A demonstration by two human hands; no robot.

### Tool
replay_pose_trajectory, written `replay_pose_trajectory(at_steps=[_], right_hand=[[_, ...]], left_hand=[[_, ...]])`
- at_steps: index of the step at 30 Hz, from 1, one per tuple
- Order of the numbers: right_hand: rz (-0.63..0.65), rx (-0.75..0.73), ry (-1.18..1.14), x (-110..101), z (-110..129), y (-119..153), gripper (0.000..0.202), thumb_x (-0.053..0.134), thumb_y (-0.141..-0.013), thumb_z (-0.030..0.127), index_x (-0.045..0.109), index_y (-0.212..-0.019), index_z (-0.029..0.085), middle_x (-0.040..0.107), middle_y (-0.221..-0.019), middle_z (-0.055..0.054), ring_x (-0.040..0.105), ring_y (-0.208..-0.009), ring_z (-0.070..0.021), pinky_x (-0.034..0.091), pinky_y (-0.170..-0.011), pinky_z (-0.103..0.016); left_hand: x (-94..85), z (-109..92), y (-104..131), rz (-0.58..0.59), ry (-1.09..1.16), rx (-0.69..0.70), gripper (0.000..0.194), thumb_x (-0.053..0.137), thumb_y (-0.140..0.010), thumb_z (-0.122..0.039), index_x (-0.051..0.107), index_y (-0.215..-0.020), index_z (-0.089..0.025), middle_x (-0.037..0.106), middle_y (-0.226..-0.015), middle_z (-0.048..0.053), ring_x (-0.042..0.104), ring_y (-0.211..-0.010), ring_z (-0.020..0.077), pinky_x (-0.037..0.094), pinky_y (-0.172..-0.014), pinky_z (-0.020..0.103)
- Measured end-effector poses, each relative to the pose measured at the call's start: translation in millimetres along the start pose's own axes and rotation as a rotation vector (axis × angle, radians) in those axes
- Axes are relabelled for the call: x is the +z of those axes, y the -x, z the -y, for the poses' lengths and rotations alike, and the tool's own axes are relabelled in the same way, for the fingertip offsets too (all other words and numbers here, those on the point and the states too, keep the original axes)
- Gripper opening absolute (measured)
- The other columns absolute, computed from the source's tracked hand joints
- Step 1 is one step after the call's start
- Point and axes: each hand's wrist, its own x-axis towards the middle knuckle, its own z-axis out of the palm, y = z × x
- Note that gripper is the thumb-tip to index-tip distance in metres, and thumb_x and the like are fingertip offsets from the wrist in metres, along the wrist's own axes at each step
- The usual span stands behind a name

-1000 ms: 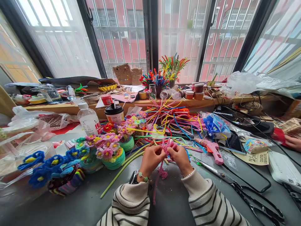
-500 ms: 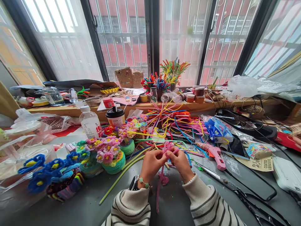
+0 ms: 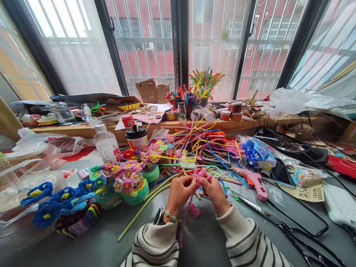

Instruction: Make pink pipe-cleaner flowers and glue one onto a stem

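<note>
Both hands meet over the front middle of the table, closed on a pink pipe cleaner (image 3: pixel 200 172) bent into loops. My left hand (image 3: pixel 179 194) pinches it from the left, and my right hand (image 3: pixel 214 193) grips its right part between thumb and fingers. A long pink tail (image 3: pixel 182 230) hangs down toward the left sleeve. Below the hands, a small pink pipe-cleaner piece (image 3: pixel 195 211) lies on the grey table. The fingertips hide part of the bend.
Pipe-cleaner flower pots (image 3: pixel 135 189) and blue flowers (image 3: pixel 46 207) stand at left, near a bottle (image 3: pixel 105 142) and a lidded cup (image 3: pixel 136 138). Loose pipe cleaners (image 3: pixel 200 144) pile up behind the hands. A pink glue gun (image 3: pixel 257 185) and large scissors (image 3: pixel 267 215) lie at right.
The pink loops between my fingers have changed shape and lean further right. The hanging tail has swung left, toward my left sleeve. Both hands stay in nearly the same place.
</note>
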Motion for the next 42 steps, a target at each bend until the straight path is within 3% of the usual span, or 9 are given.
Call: replay_pose_trajectory(at_steps=[7,14,24,31,37,40,42], right_hand=[[0.05,-0.011,-0.027,-2,0,-2,0.02,0.055,-0.06,0.034,0.052,-0.064,0.015,0.037,-0.037,0.008,0.03,-0.033,-0.005,0.022,-0.033,-0.018],[0.04,0.08,-0.098,2,1,1,0.015,0.051,-0.061,0.032,0.047,-0.059,0.018,0.03,-0.037,0.01,0.021,-0.032,-0.0044,0.018,-0.032,-0.019],[0.006,0.08,-0.136,1,-2,-2,0.017,0.049,-0.064,0.031,0.043,-0.057,0.017,0.026,-0.037,0.011,0.017,-0.033,-0.003,0.014,-0.033,-0.018],[0.102,-0.004,-0.146,-3,5,2,0.023,0.057,-0.065,0.038,0.051,-0.067,0.016,0.036,-0.041,0.009,0.028,-0.034,-0.0031,0.019,-0.033,-0.016],[0.105,-0.052,-0.134,-11,8,0,0.025,0.06,-0.063,0.039,0.054,-0.07,0.015,0.044,-0.046,0.006,0.034,-0.038,-0.0047,0.025,-0.035,-0.018],[0.159,-0.035,-0.131,-14,11,0,0.025,0.06,-0.064,0.039,0.056,-0.071,0.015,0.04,-0.046,0.007,0.027,-0.038,-0.0036,0.018,-0.035,-0.018],[0.196,-0.012,-0.125,-16,11,0,0.026,0.059,-0.064,0.039,0.054,-0.061,0.014,0.033,-0.043,0.008,0.021,-0.038,-0.003,0.013,-0.037,-0.019]], left_hand=[[1.1,2,-1,-0.005,0.045,0.02,0.029,0.045,-0.071,-0.038,0.062,-0.07,-0.014,0.061,-0.062,0.002,0.052,-0.052,0.0109,0.037,-0.048,0.019],[0.4,1,0,-0.101,-0.077,0.048,0.025,0.046,-0.069,-0.034,0.051,-0.054,-0.014,0.047,-0.049,-0.003,0.04,-0.046,0.0071,0.03,-0.045,0.018],[-0.9,-1,0,-0.209,0.018,0.001,0.021,0.048,-0.067,-0.03,0.045,-0.052,-0.015,0.038,-0.047,-0.006,0.034,-0.044,0.0058,0.028,-0.044,0.017],[-3.2,-1,-2,-0.004,0.13,-0.008,0.03,0.045,-0.072,-0.037,0.063,-0.076,-0.013,0.061,-0.069,0.004,0.051,-0.062,0.013,0.038,-0.057,0.021],[-3.9,-5,-2,0.139,0.201,-0.035,0.038,0.043,-0.073,-0.042,0.063,-0.063,-0.011,0.054,-0.054,0.002,0.044,-0.051,0.0104,0.034,-0.048,0.02],[-3.9,-6,-3,0.201,0.303,-0.091,0.036,0.046,-0.071,-0.042,0.06,-0.062,-0.01,0.051,-0.052,0.0,0.043,-0.049,0.009,0.034,-0.047,0.019],[-4.9,-6,-3,0.23,0.332,-0.109,0.036,0.047,-0.07,-0.043,0.059,-0.061,-0.01,0.048,-0.051,-0.001,0.041,-0.048,0.0084,0.032,-0.046,0.019]])
